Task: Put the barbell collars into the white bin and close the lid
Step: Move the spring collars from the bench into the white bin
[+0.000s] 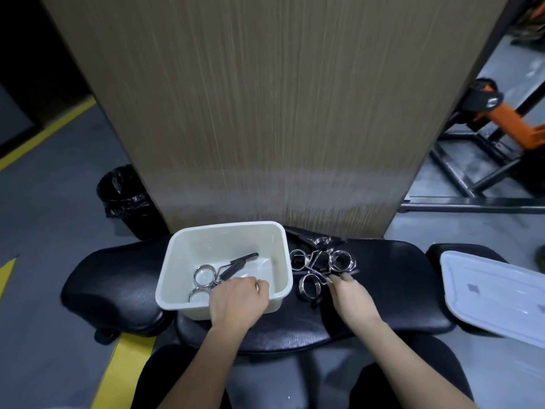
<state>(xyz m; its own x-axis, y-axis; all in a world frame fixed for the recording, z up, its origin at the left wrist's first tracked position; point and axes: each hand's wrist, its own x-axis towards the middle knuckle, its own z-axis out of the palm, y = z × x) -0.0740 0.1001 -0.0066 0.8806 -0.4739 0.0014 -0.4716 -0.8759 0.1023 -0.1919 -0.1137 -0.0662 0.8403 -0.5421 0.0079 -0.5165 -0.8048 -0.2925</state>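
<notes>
Landmark: white rectangular plastic bin [281, 261], open, standing on the black padded bench [398, 290].
In the bin: two chrome spring barbell collars with black handle grips [206, 274], lying at the bin's left near side.
Outside the bin: a tangled cluster of chrome spring collars [323, 268], just right of the bin on the bench.
Lid: white flat plastic lid [495, 293], well to the right of the bin, lying loose at the bench's end.
Left hand [239, 299]: over the bin's near rim, fingers curled loosely inward; I cannot tell whether they grip anything.
Right hand [352, 293]: just right of the bin, fingertips pinched together at a collar handle on the near edge of the cluster.
Step, by my reading: picking the next collar to move into the bin.
Risk: the cluster's handles look interlocked, so lifting one may drag others along and drop them off the bench.
Risk: a handle left sticking above the rim would probably keep the lid from seating.
</notes>
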